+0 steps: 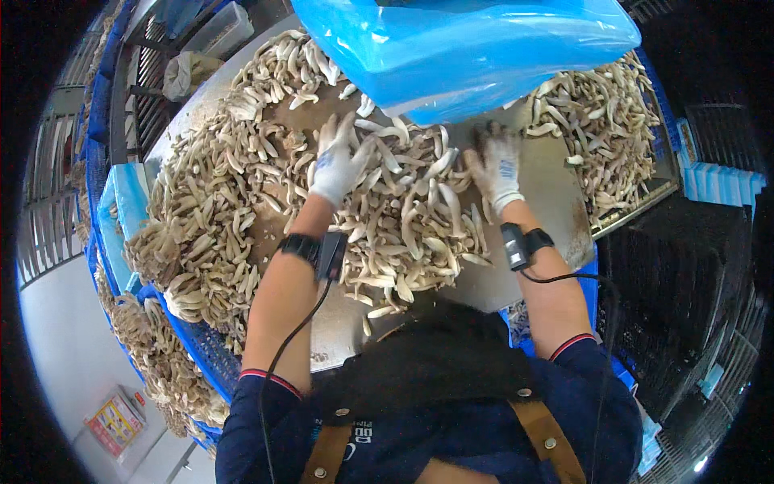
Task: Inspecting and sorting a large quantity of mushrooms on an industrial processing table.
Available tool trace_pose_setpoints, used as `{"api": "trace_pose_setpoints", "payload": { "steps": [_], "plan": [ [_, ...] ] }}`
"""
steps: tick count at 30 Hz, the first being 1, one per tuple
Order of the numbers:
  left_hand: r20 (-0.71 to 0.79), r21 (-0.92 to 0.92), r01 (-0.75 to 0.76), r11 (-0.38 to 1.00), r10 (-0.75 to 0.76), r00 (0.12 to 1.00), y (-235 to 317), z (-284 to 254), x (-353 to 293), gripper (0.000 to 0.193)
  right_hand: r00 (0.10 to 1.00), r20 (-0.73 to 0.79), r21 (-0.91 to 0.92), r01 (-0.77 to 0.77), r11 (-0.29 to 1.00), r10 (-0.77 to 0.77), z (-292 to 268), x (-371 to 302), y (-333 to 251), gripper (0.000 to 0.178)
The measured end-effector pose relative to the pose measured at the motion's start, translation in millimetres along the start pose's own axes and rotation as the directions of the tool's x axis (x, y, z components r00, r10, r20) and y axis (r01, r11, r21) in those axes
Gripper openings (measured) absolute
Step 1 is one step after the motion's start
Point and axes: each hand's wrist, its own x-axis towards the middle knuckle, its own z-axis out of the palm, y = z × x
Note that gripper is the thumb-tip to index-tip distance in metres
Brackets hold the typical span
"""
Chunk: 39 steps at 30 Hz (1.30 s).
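Observation:
A loose heap of pale, finger-shaped mushrooms lies on the metal table between my two gloved hands. At the heap's left side, my left hand rests on mushrooms with its fingers spread. My right hand lies at the heap's right edge, its dark-stained fingers apart and pointing away from me. No mushroom shows in either grip. Just beyond the hands, a big blue plastic bag hangs over the far part of the table and hides what is under it.
A larger mushroom pile covers the left side, and another pile sits at the far right. Blue crates hold more mushrooms lower left. Folded light-blue plastic is at right. A clear tub stands at the far left.

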Motion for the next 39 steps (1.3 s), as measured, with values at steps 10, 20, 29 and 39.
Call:
{"api": "trace_pose_setpoints", "payload": {
  "steps": [10, 20, 29, 39],
  "plan": [
    [0.151, -0.338, -0.271, 0.901, 0.336, 0.93, 24, -9, -66, 0.038, 0.93, 0.304, 0.829, -0.153, 0.539, -0.204, -67, -15, -122, 0.053],
    [-0.288, -0.091, 0.171, 0.981, -0.19, 0.938, -67, -37, -162, 0.052, 0.901, 0.352, 0.241, 0.174, 0.955, -0.253, -89, -75, 1, 0.119],
    [0.027, -0.411, -0.077, 0.908, 0.096, 0.995, -2, -2, -119, 0.052, 0.693, 0.54, 0.573, 0.114, 0.812, -0.478, -71, -43, -103, 0.097],
    [0.031, -0.271, -0.143, 0.952, 0.157, 0.987, 21, -32, -219, 0.069, 0.762, 0.097, 0.786, 0.336, 0.519, -0.64, -116, -77, -172, 0.076]
  ]
}}
